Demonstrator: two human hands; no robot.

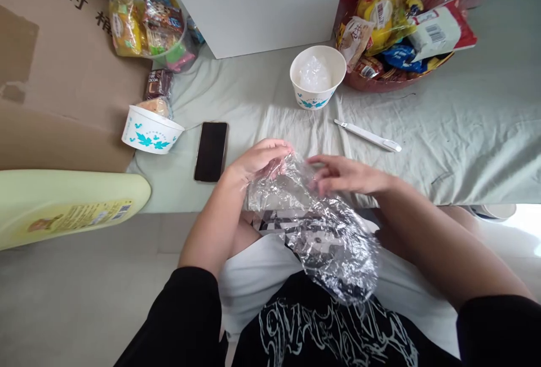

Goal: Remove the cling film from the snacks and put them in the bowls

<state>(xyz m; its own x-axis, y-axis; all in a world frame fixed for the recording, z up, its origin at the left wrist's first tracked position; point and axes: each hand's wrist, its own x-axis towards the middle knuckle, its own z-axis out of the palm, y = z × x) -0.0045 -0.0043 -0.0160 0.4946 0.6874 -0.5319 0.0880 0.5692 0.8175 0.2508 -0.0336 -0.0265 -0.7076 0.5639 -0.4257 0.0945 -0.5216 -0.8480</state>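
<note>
A crinkled clear plastic bag (333,243) hangs from my left hand (266,158), over the table edge and down across my lap. The left fingers and thumb are closed on its upper edge. My right hand (346,176) is just to the right of the bag's top, its fingers apart and slightly curled, a little blurred. Whether its fingertips touch the film is hard to see. Beyond my hands stands a white paper bowl (318,98) with a leaf print and crumpled clear plastic (314,74) inside. A white utility knife (368,135) lies to its right.
A dark phone (212,151) lies left of my hands, near a tilted paper bowl (153,130). Packed snacks fill a clear tub (186,45) and a red basket (397,82). A white box (262,12) stands behind; a yellow-green bottle (76,203) juts in from the left.
</note>
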